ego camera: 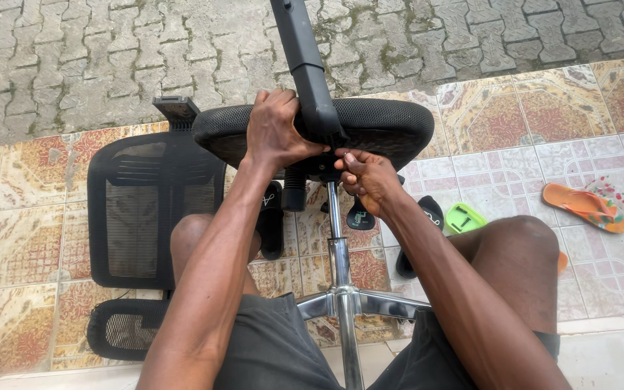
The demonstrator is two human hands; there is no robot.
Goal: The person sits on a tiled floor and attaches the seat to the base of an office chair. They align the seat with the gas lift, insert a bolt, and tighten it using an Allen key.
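on the tiled floor, a seated person holds an office chair seat tipped on its side between the knees. left hand, grip clamped over the seat's padded rim beside the black armrest post. right hand, fingers pinched together on a small part under the seat, at the top of the chrome column. a mesh backrest lies flat at the floor's left edge; an orange sandal near the right edge.
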